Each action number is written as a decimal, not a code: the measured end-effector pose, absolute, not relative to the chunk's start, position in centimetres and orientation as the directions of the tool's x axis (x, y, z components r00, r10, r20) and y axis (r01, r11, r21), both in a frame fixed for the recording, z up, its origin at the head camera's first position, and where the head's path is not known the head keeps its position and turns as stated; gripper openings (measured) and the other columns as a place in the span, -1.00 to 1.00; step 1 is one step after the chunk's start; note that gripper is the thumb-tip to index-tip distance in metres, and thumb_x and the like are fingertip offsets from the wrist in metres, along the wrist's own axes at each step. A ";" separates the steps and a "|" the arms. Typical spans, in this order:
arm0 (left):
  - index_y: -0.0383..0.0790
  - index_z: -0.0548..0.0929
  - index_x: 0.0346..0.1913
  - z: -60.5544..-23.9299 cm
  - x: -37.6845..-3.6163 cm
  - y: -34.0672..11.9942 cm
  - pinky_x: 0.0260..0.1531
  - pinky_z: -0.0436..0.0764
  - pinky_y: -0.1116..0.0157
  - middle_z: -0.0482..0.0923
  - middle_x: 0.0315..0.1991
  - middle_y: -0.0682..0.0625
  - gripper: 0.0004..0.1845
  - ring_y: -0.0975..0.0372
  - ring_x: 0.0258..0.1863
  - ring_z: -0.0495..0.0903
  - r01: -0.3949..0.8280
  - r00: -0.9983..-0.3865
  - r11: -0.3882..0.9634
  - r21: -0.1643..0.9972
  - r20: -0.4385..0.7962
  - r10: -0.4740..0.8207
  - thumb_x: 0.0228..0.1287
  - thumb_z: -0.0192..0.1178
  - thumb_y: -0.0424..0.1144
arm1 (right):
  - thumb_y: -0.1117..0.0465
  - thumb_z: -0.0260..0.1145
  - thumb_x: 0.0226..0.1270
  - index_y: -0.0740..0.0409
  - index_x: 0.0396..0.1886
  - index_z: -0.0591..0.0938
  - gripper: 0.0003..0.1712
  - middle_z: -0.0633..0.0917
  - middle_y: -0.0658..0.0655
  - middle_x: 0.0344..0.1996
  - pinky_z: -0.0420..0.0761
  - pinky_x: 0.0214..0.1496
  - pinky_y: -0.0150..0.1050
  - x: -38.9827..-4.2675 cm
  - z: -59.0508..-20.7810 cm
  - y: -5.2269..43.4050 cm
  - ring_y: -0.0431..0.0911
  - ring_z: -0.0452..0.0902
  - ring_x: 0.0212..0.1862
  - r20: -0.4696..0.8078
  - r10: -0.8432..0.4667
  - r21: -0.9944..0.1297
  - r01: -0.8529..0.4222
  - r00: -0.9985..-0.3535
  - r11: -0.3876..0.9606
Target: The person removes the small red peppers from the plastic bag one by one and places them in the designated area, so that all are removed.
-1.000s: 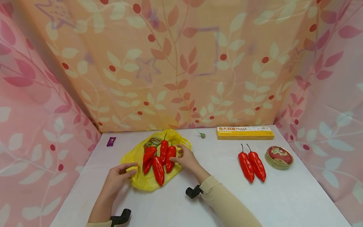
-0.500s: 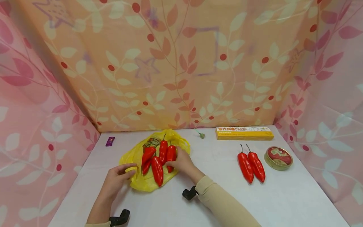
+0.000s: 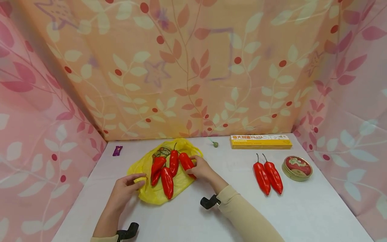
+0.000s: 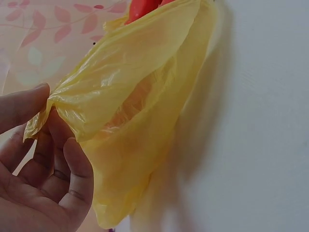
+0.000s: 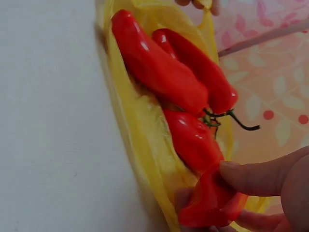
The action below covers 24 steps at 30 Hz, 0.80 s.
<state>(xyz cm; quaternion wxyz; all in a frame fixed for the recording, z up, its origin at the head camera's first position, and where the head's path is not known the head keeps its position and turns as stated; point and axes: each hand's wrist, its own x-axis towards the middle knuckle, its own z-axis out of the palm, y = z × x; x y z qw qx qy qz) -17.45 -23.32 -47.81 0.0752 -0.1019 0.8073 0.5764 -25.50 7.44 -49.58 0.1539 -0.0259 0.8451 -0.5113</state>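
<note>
On the white tabletop (image 3: 193, 215), toward ten o'clock from its middle, lies a crumpled yellow plastic bag (image 3: 178, 181) holding several glossy red chili peppers (image 3: 167, 179). The right hand (image 3: 202, 169) pinches one red pepper (image 3: 186, 162) at the bag's three-o'clock edge; thumb and fingers close on its blunt end, as the right wrist view shows (image 5: 212, 200). That pepper's long axis runs from about four o'clock up to ten o'clock, stem end toward the pile. The other peppers in the bag lie roughly along six to twelve o'clock, with their thin dark stems pointing toward twelve. The left hand (image 3: 125, 190) pinches a fold of the bag's rim at its eight-o'clock side, film gathered between thumb and fingers (image 4: 77, 164). Whether the pinched pepper is clear of the plastic is hard to judge. At three o'clock on the table, well apart from the bag, lies a pair of red peppers (image 3: 268, 177), just beside a round decorated tin (image 3: 297, 167).
</note>
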 end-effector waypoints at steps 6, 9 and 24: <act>-0.20 0.67 0.22 -47.7 -17.3 -23.3 -0.16 0.65 0.42 0.48 0.25 -0.15 -0.60 0.10 0.00 0.43 -0.246 -0.969 0.321 0.915 -0.233 -0.079 0.36 0.33 -0.20 | 0.30 0.39 0.24 0.11 0.41 0.33 -0.25 0.56 0.21 0.10 0.69 -0.04 -0.11 -24.0 -48.8 8.9 0.05 0.50 0.04 -0.253 -0.264 -0.913 0.139 -0.931 0.383; -0.19 0.66 0.23 -47.6 -17.2 -23.3 -0.17 0.64 0.42 0.48 0.24 -0.14 -0.59 0.10 0.00 0.43 -0.252 -0.968 0.324 0.912 -0.238 -0.081 0.36 0.32 -0.20 | 0.35 0.31 0.22 0.08 0.44 0.30 -0.23 0.53 0.22 0.16 0.67 0.01 -0.10 -23.0 -48.1 9.5 0.06 0.48 0.08 -0.255 -0.309 -0.939 0.158 -0.916 0.305; -0.17 0.66 0.24 -47.6 -17.5 -23.6 -0.13 0.61 0.45 0.40 0.32 -0.13 -0.57 0.07 0.17 0.30 -0.239 -0.971 0.318 0.917 -0.233 -0.058 0.35 0.34 -0.16 | -0.03 0.43 0.32 0.02 0.33 0.37 -0.32 0.63 0.26 -0.11 0.69 -0.29 -0.25 -20.0 -46.2 13.0 0.03 0.61 -0.31 -0.208 -0.162 -0.950 0.160 -0.965 0.266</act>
